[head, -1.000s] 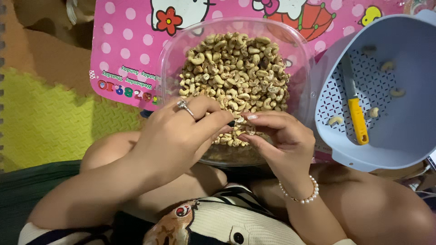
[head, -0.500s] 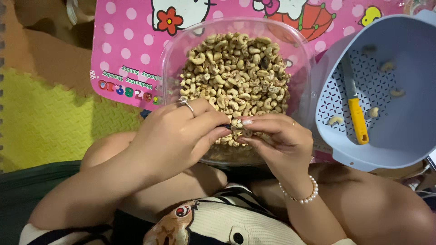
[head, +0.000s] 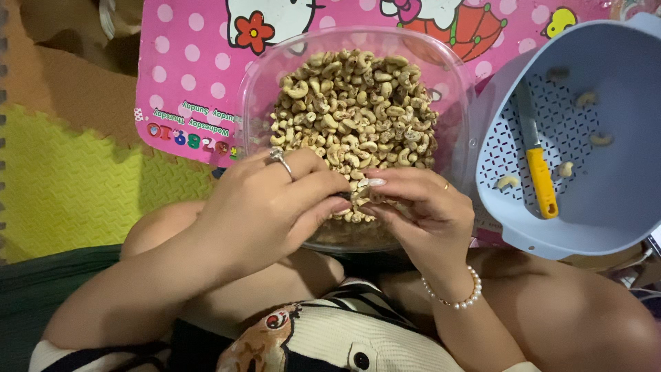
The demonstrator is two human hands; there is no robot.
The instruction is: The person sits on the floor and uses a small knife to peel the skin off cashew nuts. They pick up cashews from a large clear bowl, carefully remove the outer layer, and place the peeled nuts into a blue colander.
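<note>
A clear plastic bowl (head: 256, 89) heaped with unpeeled cashew nuts (head: 358, 103) stands on a pink dotted mat in front of me. Over its near rim, my left hand (head: 272, 207), with a ring on one finger, and my right hand (head: 420, 210), with a pearl bracelet at the wrist, meet fingertip to fingertip. Between them they pinch a single cashew nut (head: 363, 184). Most of the nut is hidden by the fingers.
A blue perforated colander (head: 620, 207) sits to the right, holding a few peeled cashews (head: 508, 182) and a small knife with a yellow handle (head: 540, 180). The pink mat (head: 186, 76) lies on yellow and brown foam floor tiles (head: 76, 186). My knees are below the bowl.
The fingers of both hands have shifted slightly around the nut. Hands and bowl stay in the same place.
</note>
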